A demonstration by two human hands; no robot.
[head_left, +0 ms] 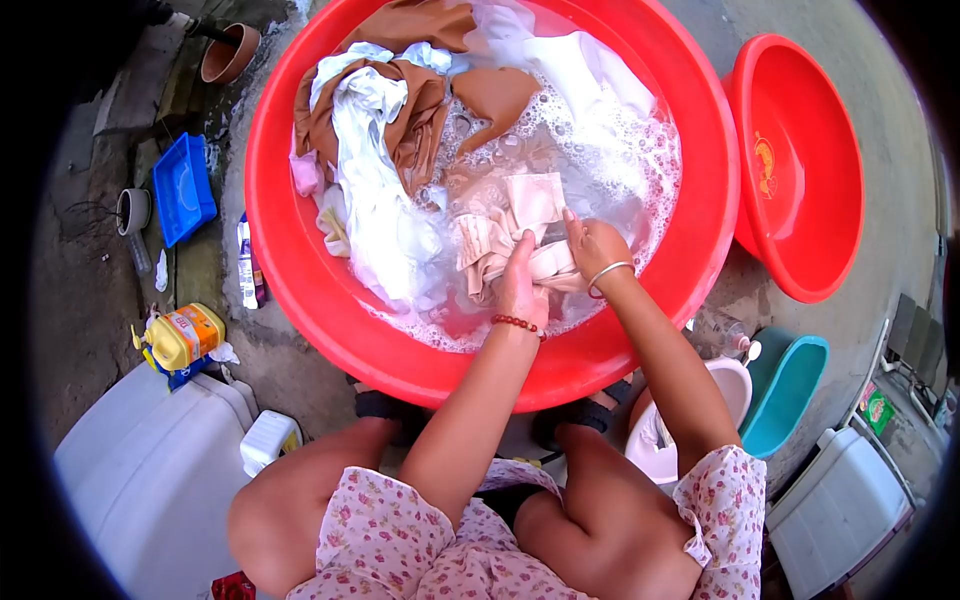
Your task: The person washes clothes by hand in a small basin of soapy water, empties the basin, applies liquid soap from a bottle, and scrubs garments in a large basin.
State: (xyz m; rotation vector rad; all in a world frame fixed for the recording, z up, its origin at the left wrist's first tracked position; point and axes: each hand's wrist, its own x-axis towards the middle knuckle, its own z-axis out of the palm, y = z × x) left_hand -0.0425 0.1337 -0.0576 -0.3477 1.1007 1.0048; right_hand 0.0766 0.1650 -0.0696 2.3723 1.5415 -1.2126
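A large red tub [715, 130] of soapy water stands before me. Over the water I have a pale pink garment [537, 200], wet and bunched, with gathered stitching on one side. My left hand [517, 285] is closed on its lower part, thumb on top. My right hand [597, 250] grips its right side, fingers partly hidden by the cloth. Left of my hands, a white cloth [365, 170] hangs over a brown cloth [417, 120] in the tub. At the far right, a white garment [585, 75] lies in the suds [640, 155].
A red basin [830, 170] leans against the tub's right side. Near my right knee are a pink basin [735, 390] and a teal basin [790, 400]. At left lie a yellow detergent jug [185, 337], a blue tray [183, 190] and a white container [268, 440].
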